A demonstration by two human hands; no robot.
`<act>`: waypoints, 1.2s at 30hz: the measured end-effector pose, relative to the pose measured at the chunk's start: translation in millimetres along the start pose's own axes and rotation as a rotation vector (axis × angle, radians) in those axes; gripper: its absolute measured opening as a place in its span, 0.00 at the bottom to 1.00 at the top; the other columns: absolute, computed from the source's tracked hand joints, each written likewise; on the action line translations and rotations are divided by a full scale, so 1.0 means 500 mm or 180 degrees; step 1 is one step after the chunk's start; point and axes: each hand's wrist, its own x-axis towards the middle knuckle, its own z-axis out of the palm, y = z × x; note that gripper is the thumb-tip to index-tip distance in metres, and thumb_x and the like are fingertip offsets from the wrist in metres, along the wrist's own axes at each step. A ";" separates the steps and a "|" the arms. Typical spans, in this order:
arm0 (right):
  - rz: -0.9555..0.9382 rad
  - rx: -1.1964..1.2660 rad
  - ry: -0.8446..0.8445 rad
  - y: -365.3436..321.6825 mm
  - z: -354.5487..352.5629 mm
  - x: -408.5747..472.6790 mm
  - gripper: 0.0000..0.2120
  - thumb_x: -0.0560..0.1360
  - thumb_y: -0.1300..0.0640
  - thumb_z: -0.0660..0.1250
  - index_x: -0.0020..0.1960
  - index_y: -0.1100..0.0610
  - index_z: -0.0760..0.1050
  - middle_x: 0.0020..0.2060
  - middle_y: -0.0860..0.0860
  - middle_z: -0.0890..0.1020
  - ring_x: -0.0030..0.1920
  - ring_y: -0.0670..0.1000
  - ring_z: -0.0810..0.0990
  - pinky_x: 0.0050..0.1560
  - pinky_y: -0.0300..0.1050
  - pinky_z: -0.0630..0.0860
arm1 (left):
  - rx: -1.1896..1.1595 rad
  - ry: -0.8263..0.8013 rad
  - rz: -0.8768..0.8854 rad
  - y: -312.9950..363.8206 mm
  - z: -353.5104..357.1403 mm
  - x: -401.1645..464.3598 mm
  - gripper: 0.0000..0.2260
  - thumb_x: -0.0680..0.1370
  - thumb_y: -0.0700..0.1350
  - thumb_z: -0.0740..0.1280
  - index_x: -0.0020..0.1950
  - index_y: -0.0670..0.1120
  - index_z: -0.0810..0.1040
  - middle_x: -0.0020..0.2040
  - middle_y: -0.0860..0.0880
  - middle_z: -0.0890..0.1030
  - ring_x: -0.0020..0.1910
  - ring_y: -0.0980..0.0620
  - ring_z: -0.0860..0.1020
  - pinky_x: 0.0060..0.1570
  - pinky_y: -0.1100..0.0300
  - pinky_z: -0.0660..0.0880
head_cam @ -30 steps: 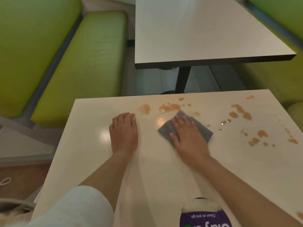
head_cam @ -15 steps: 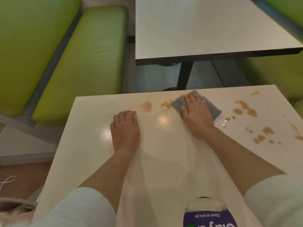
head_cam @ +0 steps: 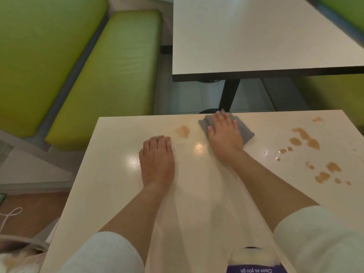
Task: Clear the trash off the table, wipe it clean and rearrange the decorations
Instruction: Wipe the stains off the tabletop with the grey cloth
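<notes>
Grey cloth (head_cam: 247, 133) lies under the flat, spread right hand (head_cam: 224, 134) at the table's (head_cam: 118, 184) far edge; the left hand (head_cam: 157, 160) rests flat. Wiping step: next, sweep toward the stains (head_cam: 304, 138) right of it.

Soft, even indoor light falls from overhead, bright enough to show everything clearly. Two round glare spots shine on the glossy bench (head_cam: 122, 194), one between the hands and one beside the left hand (head_cam: 157, 162). Shadows under the forearms are faint and diffuse. The wide-angle lens bends straight edges toward the frame borders, and the corners and nearest sleeves look soft and smeared.
</notes>
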 end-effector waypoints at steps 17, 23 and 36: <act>-0.0565 0.0039 -0.0210 -0.031 0.013 0.008 0.25 0.84 0.47 0.43 0.80 0.49 0.50 0.79 0.47 0.50 0.79 0.47 0.44 0.77 0.48 0.38 | -0.0034 0.0064 0.0008 -0.004 0.005 0.001 0.17 0.82 0.50 0.51 0.59 0.50 0.78 0.59 0.52 0.77 0.60 0.49 0.72 0.57 0.54 0.70; -0.0274 0.0106 -0.0278 -0.116 0.025 0.036 0.24 0.84 0.48 0.43 0.80 0.47 0.47 0.80 0.49 0.49 0.79 0.52 0.43 0.76 0.52 0.37 | -0.0087 0.0091 -0.0038 -0.002 0.004 0.003 0.15 0.82 0.49 0.53 0.62 0.50 0.75 0.57 0.52 0.78 0.58 0.49 0.72 0.55 0.55 0.69; -0.0656 -0.0126 -0.0373 -0.117 0.036 -0.011 0.25 0.84 0.46 0.41 0.80 0.47 0.45 0.80 0.47 0.46 0.79 0.49 0.40 0.77 0.51 0.37 | -0.0138 0.0032 -0.0064 -0.002 0.000 0.002 0.17 0.81 0.49 0.50 0.64 0.49 0.73 0.59 0.52 0.76 0.59 0.49 0.72 0.56 0.55 0.70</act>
